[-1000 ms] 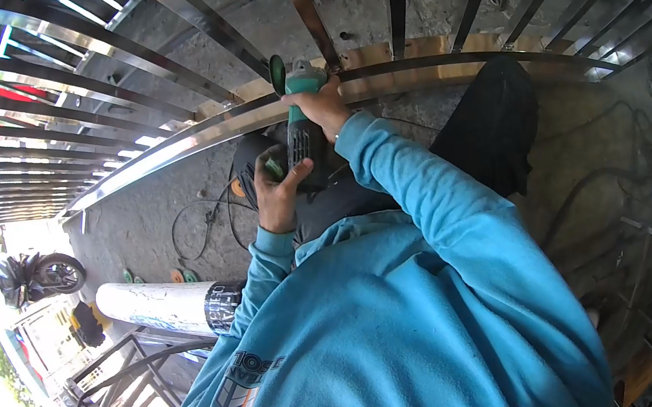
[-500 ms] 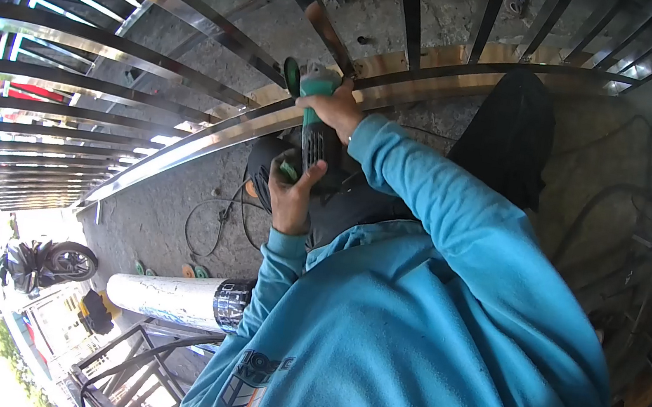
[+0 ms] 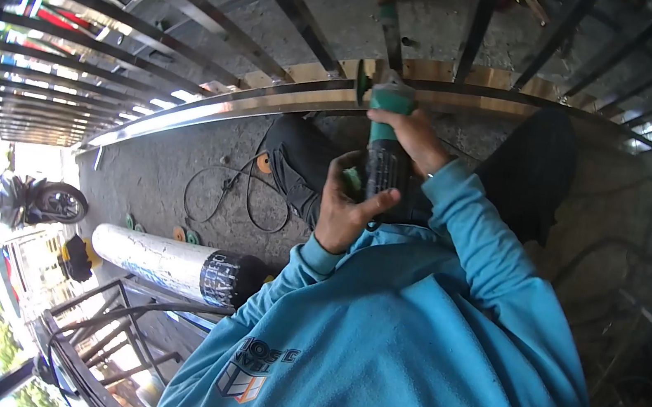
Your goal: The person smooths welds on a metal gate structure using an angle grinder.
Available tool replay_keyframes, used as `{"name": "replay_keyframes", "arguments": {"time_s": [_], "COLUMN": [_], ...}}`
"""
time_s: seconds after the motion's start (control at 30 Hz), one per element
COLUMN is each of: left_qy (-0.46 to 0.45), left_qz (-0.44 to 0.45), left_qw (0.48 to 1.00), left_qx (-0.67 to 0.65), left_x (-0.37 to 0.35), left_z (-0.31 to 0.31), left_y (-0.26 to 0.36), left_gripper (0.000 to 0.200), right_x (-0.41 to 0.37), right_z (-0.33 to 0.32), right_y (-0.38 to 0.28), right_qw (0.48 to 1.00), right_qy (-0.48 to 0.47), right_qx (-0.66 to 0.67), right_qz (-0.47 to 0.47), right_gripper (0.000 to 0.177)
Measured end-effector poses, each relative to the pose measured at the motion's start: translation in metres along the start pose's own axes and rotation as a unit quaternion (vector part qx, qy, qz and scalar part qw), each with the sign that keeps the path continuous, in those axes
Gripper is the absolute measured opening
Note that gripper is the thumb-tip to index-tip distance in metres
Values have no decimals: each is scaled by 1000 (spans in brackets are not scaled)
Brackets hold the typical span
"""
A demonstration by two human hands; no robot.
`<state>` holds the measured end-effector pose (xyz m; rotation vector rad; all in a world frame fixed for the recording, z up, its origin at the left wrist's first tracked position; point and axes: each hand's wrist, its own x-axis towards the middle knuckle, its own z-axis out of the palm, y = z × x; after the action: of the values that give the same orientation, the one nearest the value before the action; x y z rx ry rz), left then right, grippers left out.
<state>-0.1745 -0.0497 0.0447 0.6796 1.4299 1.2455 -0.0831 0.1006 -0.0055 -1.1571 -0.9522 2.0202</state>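
Two hands close around the grinder (image 3: pixel 386 162): the right hand (image 3: pixel 417 140) wraps its green neck, while the left hand (image 3: pixel 343 211) clasps its black rear between thumb and fingers, a spaced hold that probably steadies and steers it. At the grinder's head, the round disc (image 3: pixel 362 85) stands nearly edge-on; whether it touches anything is unclear. Beyond the grinder, flat glossy metal bars (image 3: pixel 286 11) meet a long shiny rail (image 3: pixel 295 98). Left of it, thin cable (image 3: pixel 190 194) loops over rough grey floor (image 3: pixel 143 169).
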Motion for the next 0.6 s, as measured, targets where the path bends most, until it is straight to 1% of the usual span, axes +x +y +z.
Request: {"name": "replay_keyframes", "arguments": {"time_s": [0.07,0.1,0.13,0.2,0.23,0.3,0.33,0.4,0.47,0.53,0.6], "left_qy": [-5,-8,-11,-10,-10,-9,-1,7,25,33,37], "left_qz": [-3,0,3,22,17,14,22,30,53,46,41], "left_qw": [1000,1000,1000,1000,1000,1000,1000,999,998,998,998], "left_qx": [-21,0,20,9,-3,-14,-12,-11,-8,1,8], "left_x": [1,3,6,13,16,23,25,29,31,32,38], "left_z": [4,6,7,6,3,-3,-6,-11,-17,-21,-26], "left_y": [0,1,2,2,1,-2,-4,-6,-6,-5,-5], "left_gripper": [77,77,77,76,76,75,74,72,68,67,65], "right_x": [-3,-2,2,13,17,22,22,23,39,50,58], "right_z": [-5,-7,-9,-11,-10,-3,2,13,15,16,20], "right_y": [-7,-11,-11,-7,-6,-7,-9,-13,-4,10,15], "right_qw": [999,999,999,998,998,996,996,996,996,996,996], "right_qy": [26,23,22,16,14,33,32,52,53,56,61], "right_qx": [-27,-13,-16,-36,-38,-39,-39,-47,-53,-59,-17], "right_qz": [5,48,47,43,42,68,68,53,46,42,67], "right_gripper": [32,33,33,52,52,75,75,90,92,95,99]}}
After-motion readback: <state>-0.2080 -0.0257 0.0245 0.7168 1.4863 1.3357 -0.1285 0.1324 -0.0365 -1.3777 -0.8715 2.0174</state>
